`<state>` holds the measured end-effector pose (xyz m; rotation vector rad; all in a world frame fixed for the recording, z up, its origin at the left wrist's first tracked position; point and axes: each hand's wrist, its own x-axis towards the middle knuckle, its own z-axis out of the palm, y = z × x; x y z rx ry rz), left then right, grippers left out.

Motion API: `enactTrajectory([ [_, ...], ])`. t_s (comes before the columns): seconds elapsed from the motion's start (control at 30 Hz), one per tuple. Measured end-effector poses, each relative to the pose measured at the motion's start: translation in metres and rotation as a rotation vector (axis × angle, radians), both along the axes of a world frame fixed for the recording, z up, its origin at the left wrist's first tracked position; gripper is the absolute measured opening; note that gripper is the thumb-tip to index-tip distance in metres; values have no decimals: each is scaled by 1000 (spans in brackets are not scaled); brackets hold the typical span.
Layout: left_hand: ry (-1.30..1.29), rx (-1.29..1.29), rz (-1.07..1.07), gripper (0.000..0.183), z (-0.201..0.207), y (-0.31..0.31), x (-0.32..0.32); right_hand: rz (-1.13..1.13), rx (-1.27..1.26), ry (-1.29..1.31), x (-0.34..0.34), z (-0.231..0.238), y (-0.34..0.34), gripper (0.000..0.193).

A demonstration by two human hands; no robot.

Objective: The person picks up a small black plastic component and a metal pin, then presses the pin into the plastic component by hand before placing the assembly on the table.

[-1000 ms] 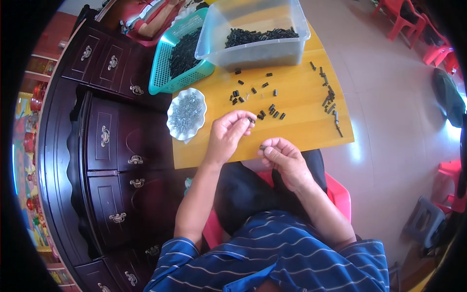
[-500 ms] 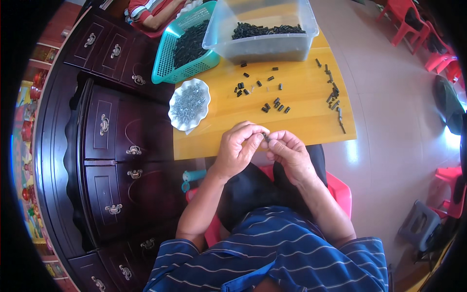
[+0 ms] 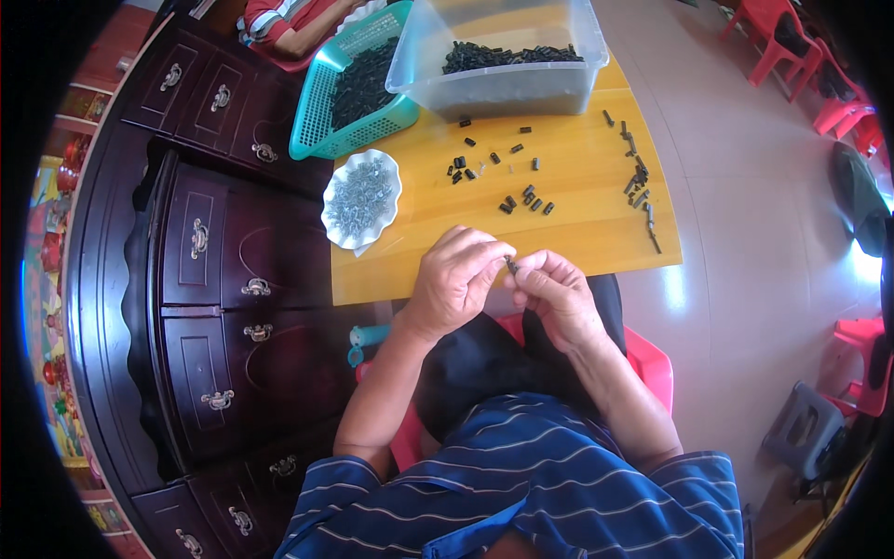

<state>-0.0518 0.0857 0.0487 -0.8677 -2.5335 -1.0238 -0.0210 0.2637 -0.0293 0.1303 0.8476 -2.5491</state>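
Note:
Just over the near edge of the wooden table (image 3: 428, 270), my two hands meet fingertip to fingertip. A small dark cylindrical piece (image 3: 512, 266) shows between them. My right hand (image 3: 557, 296) pinches it between thumb and fingers. My left hand (image 3: 458, 281) has its thumb and forefinger closed at the piece's upper end; whether a second tiny part is in that pinch is hidden. Beyond the hands, several loose short black cylinders (image 3: 529, 197) lie scattered. To the left is a white scalloped dish (image 3: 330, 207) full of small clear pieces.
A teal basket (image 3: 317, 140) and a clear plastic bin (image 3: 503, 91), both holding black pieces, stand at the back. Longer dark pieces (image 3: 641, 177) line the table's right edge. Dark wooden drawers (image 3: 200, 238) rise at left. Another person's arm (image 3: 312, 33) shows at the far left.
My left hand has turned slightly, its fingers drawing over the thumb at the piece's upper end. My right hand keeps nearly the same place. The things on the table stay put.

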Motion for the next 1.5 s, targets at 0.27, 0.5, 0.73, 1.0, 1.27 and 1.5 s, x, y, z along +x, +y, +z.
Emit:
enactTrajectory([
  [0.27, -50, -17, 13, 8, 0, 0, 2, -215, 211, 177, 6, 8, -13, 4],
  [0.5, -99, -46, 21, 6, 4, 4, 3, -293, 279, 208, 8, 11, -15, 4],
  [0.73, -59, -192, -145, 14, 15, -6, -6, -174, 239, 190, 3, 17, -5, 4],
  [1.0, -16, -299, -202, 20, 19, -5, -11, -274, 371, 239, 4, 8, -12, 5],
  [1.27, -48, -331, -202, 20, 16, -3, -9, -379, 609, 405, 6, 1, -15, 4],
  [1.5, -31, -325, -188, 18, 19, -4, -12, -202, 197, 143, 3, 19, -9, 7],
])
